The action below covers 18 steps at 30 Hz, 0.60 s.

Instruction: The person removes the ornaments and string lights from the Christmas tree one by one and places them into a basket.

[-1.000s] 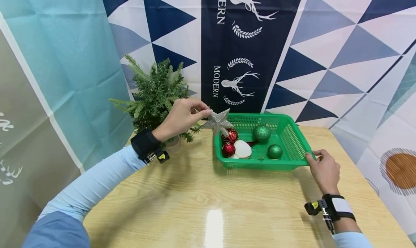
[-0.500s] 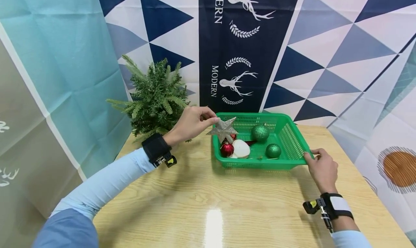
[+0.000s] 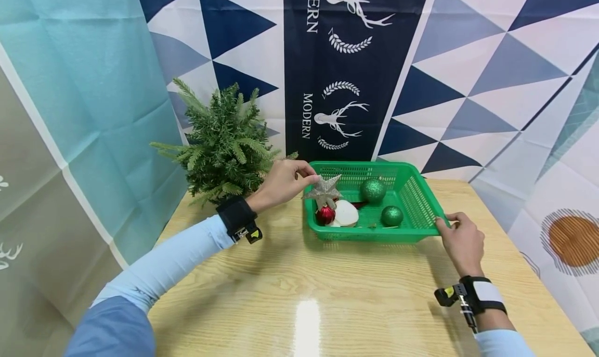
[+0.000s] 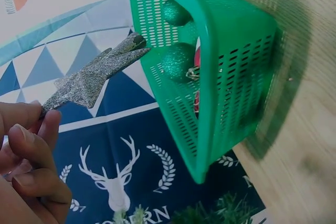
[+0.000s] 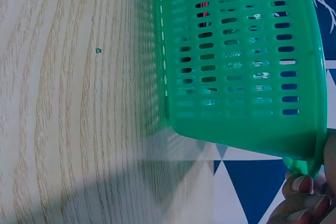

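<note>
Between thumb and fingers my left hand pinches one point of a silver glitter star, seen side-on as a glittery star in the left wrist view. The star is over the left end of a green plastic basket. Inside the basket lie a red ball ornament, a white rounded piece, a large green glitter ball and a smaller green ball. My right hand grips the basket's rim at its near right corner, also visible in the right wrist view.
A small artificial Christmas tree stands left of the basket, behind my left forearm. The wooden table extends in front. Patterned cloth hangs behind, and a teal cloth is on the left.
My left hand has moved right and down with the star, away from the tree and over the basket's left end. The right hand keeps its grip on the rim.
</note>
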Each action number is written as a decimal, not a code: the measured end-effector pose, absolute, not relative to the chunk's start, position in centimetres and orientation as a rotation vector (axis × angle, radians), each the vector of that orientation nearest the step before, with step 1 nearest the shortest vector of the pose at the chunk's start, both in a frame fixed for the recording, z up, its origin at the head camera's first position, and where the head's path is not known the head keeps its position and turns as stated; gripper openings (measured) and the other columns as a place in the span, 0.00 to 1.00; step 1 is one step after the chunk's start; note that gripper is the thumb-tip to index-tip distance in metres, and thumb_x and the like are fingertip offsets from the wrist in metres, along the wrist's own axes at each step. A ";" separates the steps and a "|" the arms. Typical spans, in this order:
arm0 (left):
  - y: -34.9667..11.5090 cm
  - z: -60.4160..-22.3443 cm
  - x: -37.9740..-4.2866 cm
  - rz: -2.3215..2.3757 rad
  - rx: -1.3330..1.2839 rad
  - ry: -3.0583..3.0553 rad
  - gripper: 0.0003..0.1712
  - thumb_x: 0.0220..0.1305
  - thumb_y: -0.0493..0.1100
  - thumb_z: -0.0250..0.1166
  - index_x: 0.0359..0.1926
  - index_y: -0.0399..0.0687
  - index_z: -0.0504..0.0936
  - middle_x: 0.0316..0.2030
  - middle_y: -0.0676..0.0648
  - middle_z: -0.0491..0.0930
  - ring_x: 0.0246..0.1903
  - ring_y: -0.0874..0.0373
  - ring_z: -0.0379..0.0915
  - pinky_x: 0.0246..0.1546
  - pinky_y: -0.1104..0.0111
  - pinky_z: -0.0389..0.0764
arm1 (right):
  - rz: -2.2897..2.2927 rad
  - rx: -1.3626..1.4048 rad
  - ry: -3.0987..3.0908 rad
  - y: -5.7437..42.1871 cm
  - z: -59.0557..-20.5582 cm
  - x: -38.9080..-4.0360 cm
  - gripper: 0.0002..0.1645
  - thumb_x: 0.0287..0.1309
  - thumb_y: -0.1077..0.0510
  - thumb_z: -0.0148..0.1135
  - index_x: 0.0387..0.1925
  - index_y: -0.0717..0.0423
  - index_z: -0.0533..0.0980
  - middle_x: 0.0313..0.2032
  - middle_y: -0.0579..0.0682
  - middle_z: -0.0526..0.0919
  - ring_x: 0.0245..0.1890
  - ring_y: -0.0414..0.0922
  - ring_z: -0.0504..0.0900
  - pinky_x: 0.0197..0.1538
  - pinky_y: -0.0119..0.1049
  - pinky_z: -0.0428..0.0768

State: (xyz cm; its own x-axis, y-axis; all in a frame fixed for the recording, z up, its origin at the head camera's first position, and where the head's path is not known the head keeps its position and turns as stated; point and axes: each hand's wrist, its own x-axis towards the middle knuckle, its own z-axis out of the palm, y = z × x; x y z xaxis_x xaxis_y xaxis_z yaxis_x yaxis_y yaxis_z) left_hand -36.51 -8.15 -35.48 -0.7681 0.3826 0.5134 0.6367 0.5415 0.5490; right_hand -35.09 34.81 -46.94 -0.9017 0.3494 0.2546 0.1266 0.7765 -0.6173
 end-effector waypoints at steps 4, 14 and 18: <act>-7.9 -36.1 -36.7 -1.076 -0.825 -2.482 0.07 0.71 0.46 0.69 0.40 0.50 0.89 0.34 0.55 0.86 0.34 0.64 0.78 0.40 0.68 0.77 | 0.871 -0.368 -2.612 34.8 -46.9 -35.2 0.28 0.72 0.47 0.56 0.58 0.66 0.77 0.26 0.55 0.75 0.23 0.50 0.70 0.21 0.39 0.64; -6.8 -37.2 -37.1 -1.070 -0.828 -2.477 0.07 0.71 0.46 0.68 0.40 0.49 0.90 0.34 0.54 0.87 0.30 0.64 0.78 0.36 0.68 0.75 | 0.893 -0.384 -2.621 34.8 -47.0 -35.2 0.29 0.72 0.46 0.56 0.59 0.66 0.77 0.26 0.54 0.75 0.24 0.50 0.70 0.21 0.40 0.64; -6.3 -37.6 -37.3 -1.086 -0.833 -2.478 0.08 0.72 0.47 0.68 0.41 0.50 0.90 0.33 0.54 0.86 0.28 0.63 0.77 0.33 0.69 0.74 | 0.893 -0.386 -2.620 34.7 -47.1 -35.2 0.29 0.72 0.46 0.56 0.59 0.65 0.77 0.26 0.54 0.75 0.24 0.50 0.70 0.21 0.40 0.64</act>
